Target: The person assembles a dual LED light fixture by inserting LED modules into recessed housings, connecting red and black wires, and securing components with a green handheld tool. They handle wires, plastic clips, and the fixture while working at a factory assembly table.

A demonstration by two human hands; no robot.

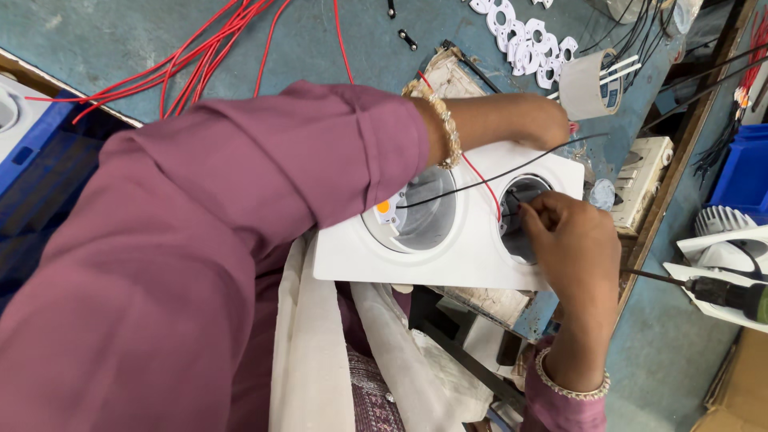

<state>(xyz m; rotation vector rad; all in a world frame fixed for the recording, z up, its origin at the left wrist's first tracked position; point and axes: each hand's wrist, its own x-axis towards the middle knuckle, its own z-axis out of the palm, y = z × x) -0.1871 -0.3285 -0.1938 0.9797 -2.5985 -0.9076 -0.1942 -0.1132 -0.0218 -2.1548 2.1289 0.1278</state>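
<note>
A worn teal-painted tabletop [120, 32] with scuffed, patchy paint fills the upper view, edged on the right by a dark wooden rim [680, 160]. Beyond that rim lies a dull blue-grey floor [672, 352]. A blue plastic bin [740, 172] stands at the right edge. Light is even and soft.

We see a white double lamp housing [472, 248] lying at the edge of a teal workbench [120, 40], with our right hand [572, 236] pinching wires at the rim of its right round opening. Our left hand [552, 120] rests at the housing's far edge, a black wire [496, 174] and a red wire [480, 180] crossing the housing between the openings. Loose red wires [208, 56] and small white rings [524, 40] lie farther back.
</note>
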